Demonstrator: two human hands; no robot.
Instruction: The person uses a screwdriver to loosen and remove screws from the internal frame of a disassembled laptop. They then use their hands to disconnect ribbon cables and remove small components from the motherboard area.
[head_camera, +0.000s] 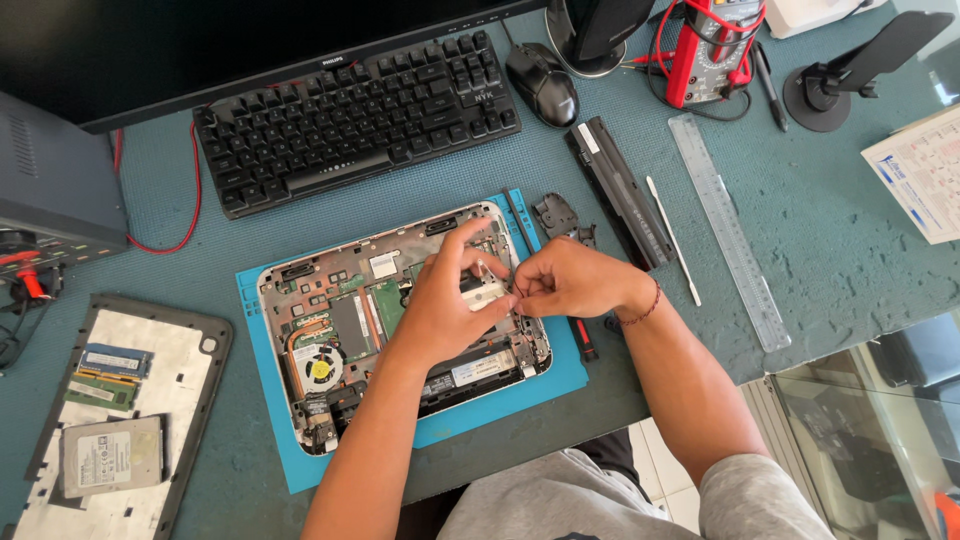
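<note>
An opened laptop (400, 320), its bottom cover removed, is laid on a blue mat (560, 375) in the middle of the tabletop (830, 240). The left hand (445, 300) is pressed onto a silvery part (487, 292) at the right of the laptop's interior, fingers spread and steadying it. The right hand (570, 280) is held just beside it, its fingers pinched on something small at the part's edge; what is pinched cannot be told. Judged from this, a component is being freed or seated, and a fine, steady pull or push at that edge is called for. A removed cover (120, 420) with a drive (110, 455) and memory sticks (110, 375) lies to the left; a battery (620, 190) and ruler (725, 230) lie to the right, a keyboard (350, 115) on the far side.
</note>
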